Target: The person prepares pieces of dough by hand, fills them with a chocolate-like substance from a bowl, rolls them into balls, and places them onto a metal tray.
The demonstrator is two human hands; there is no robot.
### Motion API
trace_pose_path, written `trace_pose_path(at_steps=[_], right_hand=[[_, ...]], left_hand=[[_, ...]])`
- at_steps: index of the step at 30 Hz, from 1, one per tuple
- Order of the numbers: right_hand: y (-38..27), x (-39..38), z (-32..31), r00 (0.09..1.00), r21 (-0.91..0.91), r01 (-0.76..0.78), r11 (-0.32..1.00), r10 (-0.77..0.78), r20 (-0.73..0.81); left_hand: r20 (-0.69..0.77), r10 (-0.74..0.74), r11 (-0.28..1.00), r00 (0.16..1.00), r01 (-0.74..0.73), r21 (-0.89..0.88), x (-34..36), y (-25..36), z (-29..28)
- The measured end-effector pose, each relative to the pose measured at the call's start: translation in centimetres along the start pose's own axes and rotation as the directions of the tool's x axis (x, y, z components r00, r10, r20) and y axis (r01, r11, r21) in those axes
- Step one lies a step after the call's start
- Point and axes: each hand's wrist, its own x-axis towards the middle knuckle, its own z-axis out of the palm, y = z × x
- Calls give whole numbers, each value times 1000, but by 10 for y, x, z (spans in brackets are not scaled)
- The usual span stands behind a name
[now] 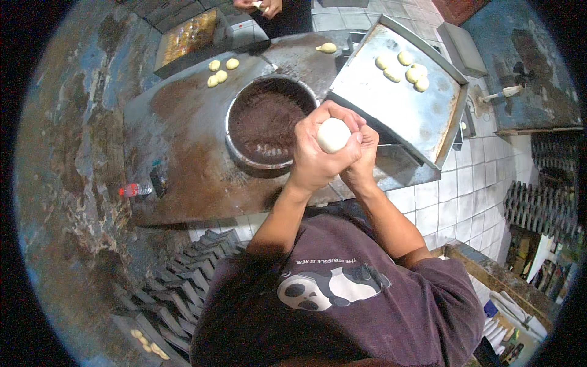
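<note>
A smooth, round, pale dough ball (334, 135) is cupped between my two hands, just over the table's front edge. My left hand (312, 160) curls round its left and near side, thumb and fingers closed about it. From the right, my right hand (365, 150) closes against the ball and the left fingers; part of its grip is hidden. Left of my hands stands a round metal bowl (260, 163) of dark brown, crumbly filling (266, 119). Several pale dough pieces (393, 74) lie on the metal tray (367, 101) beyond my right hand.
Several dough pieces (222, 76) sit on the worn table (183, 134), with one more (327, 47) at its far edge. A red-capped bottle (136, 190) lies left. Another person's hands (260, 6) show at the top, near a box (192, 40). Stacked metal trays (177, 281) stand lower left.
</note>
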Motion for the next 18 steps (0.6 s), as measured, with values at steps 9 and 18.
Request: trace_pose_path(at_steps=[9,18], right_hand=[[-83,28,-92,941,-116,41,992,0,337],[-138,93,-158,828,-718,-19,696,414,379]], left_hand=[[160,249,969,955,-244,-46,38,-15,75],[-37,88,915,995,-66,398,63,-101,69]])
